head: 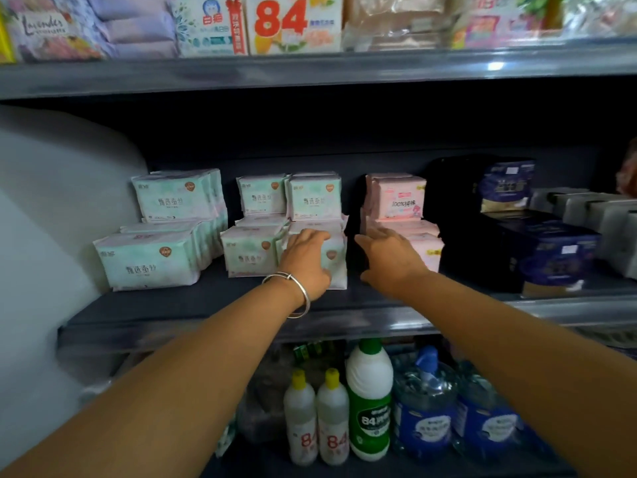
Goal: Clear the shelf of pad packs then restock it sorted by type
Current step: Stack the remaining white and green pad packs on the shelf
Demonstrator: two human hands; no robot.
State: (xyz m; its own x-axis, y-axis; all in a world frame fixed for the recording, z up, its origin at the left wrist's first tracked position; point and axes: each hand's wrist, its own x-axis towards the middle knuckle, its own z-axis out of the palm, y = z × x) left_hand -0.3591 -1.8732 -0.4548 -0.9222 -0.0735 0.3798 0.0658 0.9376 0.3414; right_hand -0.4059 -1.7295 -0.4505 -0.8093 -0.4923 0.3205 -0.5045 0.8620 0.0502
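On the dark middle shelf stand pad packs in groups. Mint-green packs fill the left, more mint-green packs the middle, pink packs the right. My left hand, with a silver bangle at the wrist, lies on the front right mint-green pack, fingers curled over its top. My right hand reaches into the dark gap between the green and pink stacks, fingers apart, palm beside the low pink packs. It holds nothing that I can see.
Dark blue packs and grey boxes stand at the shelf's right. A white blurred mass bulges on the left. Above is a shelf of tissue packs. Below stand bleach bottles and blue jugs.
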